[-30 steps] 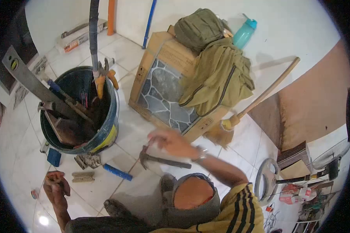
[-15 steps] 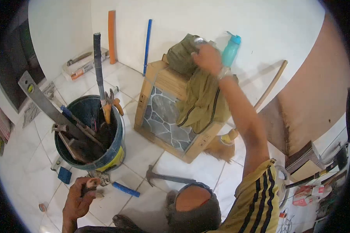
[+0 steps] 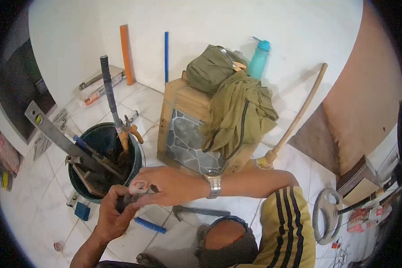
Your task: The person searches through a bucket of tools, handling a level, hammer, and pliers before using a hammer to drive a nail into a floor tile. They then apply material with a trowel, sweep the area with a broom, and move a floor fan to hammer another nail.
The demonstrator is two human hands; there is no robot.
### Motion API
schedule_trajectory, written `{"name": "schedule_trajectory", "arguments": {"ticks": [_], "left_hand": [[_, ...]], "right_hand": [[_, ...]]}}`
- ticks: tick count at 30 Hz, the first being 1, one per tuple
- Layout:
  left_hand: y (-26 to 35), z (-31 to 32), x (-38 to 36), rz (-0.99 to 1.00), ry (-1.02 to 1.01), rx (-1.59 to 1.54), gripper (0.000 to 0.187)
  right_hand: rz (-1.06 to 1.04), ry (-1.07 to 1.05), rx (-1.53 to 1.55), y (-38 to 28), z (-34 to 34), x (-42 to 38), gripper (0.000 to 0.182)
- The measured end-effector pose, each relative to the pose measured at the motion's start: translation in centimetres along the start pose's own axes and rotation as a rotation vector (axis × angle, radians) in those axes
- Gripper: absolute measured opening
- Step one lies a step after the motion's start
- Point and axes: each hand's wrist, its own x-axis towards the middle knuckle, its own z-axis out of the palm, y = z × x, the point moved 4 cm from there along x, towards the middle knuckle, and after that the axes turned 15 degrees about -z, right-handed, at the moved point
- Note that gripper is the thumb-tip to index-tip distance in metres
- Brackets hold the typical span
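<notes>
My left hand point(image 3: 114, 214) and my right hand point(image 3: 172, 185) meet just in front of the tool bucket point(image 3: 140, 154). The fingers of the left close round a small dark object point(image 3: 124, 203), too covered to name. My right hand, with a metal watch point(image 3: 213, 185) on its wrist, pinches a small whitish object with red marks point(image 3: 140, 186) against it. Below them on the tiles lie a short blue pipe piece point(image 3: 150, 225) and a hammer point(image 3: 207, 211). Behind the right forearm stands a cardboard box point(image 3: 165, 149) with a stone-pattern picture.
An olive bag point(image 3: 210, 68) and an olive garment point(image 3: 243, 109) lie on the box. A turquoise bottle point(image 3: 258, 62) is behind them. A spirit level point(image 3: 53, 127) leans out of the bucket. A broom handle point(image 3: 301, 111) leans on the wall at right; a sponge point(image 3: 81, 211) sits left.
My right hand has come down from the olive bag to my left hand, now with a small whitish object. An orange-tan item now shows at the bag's opening.
</notes>
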Motion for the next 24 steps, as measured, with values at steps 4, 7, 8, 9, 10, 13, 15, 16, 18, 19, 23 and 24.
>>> {"name": "schedule_trajectory", "arguments": {"ticks": [4,7,8,9,10,13,15,16,18,19,23,24], "left_hand": [[2.0,-1.6,-0.8,0.212,0.221,0.175,0.047],[-0.3,-3.6,-1.5,0.014,0.252,-0.152,0.043],[-1.0,-4.4,-1.7,-0.009,0.235,-0.170,0.041],[-1.6,-4.7,-1.9,-0.035,0.219,-0.189,0.040],[-1.3,-4.8,-2.0,-0.030,0.229,-0.179,0.037],[-0.8,-4.2,-2.0,-0.009,0.154,-0.265,0.030],[-1.6,-3.9,-1.8,-0.008,0.094,-0.126,0.025],[-1.8,-3.8,-1.7,-0.007,0.063,-0.051,0.023],[-0.6,-3.5,-1.7,0.034,0.015,-0.023,0.019],[-0.1,-3.4,-1.7,0.054,-0.011,-0.010,0.017],[0.6,-3.5,-1.8,0.110,-0.027,0.151,0.016],[0.8,-3.5,-1.8,0.106,-0.037,0.194,0.016]], "right_hand": [[-0.049,0.352,0.196,0.9,-5.0,-0.4,0.028],[0.165,0.732,-0.059,1.4,-16.1,-1.5,0.021],[0.143,0.840,-0.240,1.6,-20.3,-1.9,0.024],[0.141,0.949,-0.420,1.8,-24.4,-2.5,0.028],[0.077,1.014,-0.508,2.8,-28.8,-3.4,0.038],[0.004,1.272,-0.802,5.4,-38.4,-7.8,0.049],[0.004,1.336,-0.894,8.3,-41.7,-10.2,0.052],[0.033,1.340,-0.852,9.5,-42.4,-10.8,0.052],[0.154,1.290,-0.621,10.3,-41.6,-9.9,0.045],[0.250,1.185,-0.625,10.9,-41.2,-9.1,0.041],[0.387,0.799,-0.902,17.1,-42.4,-8.1,0.037],[0.412,0.777,-0.961,17.4,-42.0,-7.6,0.038]]}}
